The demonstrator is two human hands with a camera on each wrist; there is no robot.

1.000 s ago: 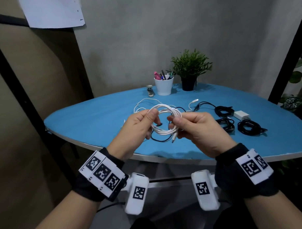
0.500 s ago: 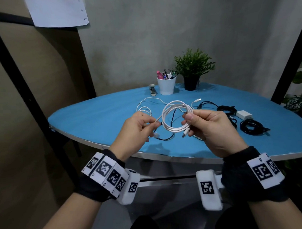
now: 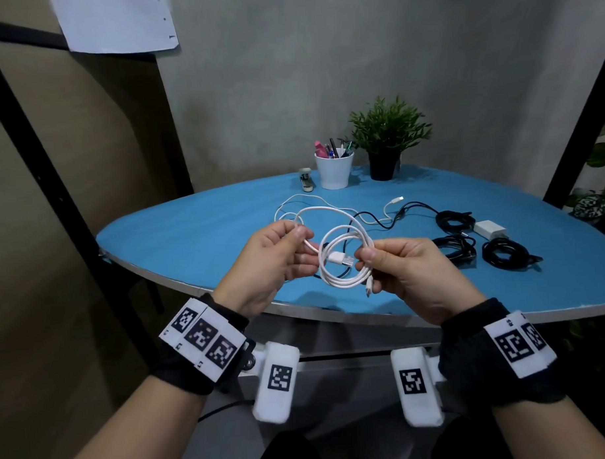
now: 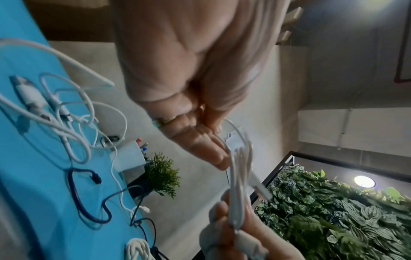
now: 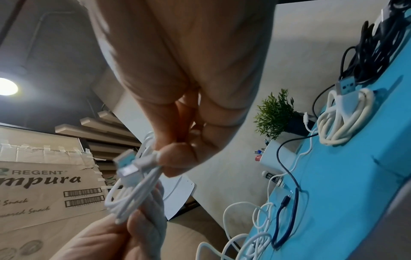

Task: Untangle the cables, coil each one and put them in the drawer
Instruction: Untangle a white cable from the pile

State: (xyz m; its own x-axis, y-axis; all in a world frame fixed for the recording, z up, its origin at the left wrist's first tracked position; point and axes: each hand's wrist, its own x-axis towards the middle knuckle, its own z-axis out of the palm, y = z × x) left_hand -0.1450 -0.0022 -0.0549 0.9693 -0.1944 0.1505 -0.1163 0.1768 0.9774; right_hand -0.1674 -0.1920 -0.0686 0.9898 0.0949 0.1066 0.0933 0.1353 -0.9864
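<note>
A white USB cable [image 3: 343,262] hangs coiled in the air between my hands, above the near edge of the blue table [image 3: 191,240]. My right hand [image 3: 365,258] pinches the coil's right side, where its USB plug [image 3: 341,260] lies across the opening. My left hand [image 3: 300,243] pinches the strand that leads into the coil from the left. In the left wrist view the coil [image 4: 240,168] shows edge-on past my left fingertips [image 4: 213,154]. The right wrist view has the plug [image 5: 125,165] beside my right fingertips [image 5: 175,158]. No drawer is in view.
On the table lie a loose white cable [image 3: 293,205], a loose black cable [image 3: 372,220], three coiled black cables [image 3: 507,253] and a white charger [image 3: 488,229]. A white pen cup [image 3: 335,169], a potted plant [image 3: 387,137] and a stapler [image 3: 306,181] stand at the back.
My hands have drawn apart. The left hand let go of the coil and now pinches its loose strand; the coil turned to face me, with the plug across its middle.
</note>
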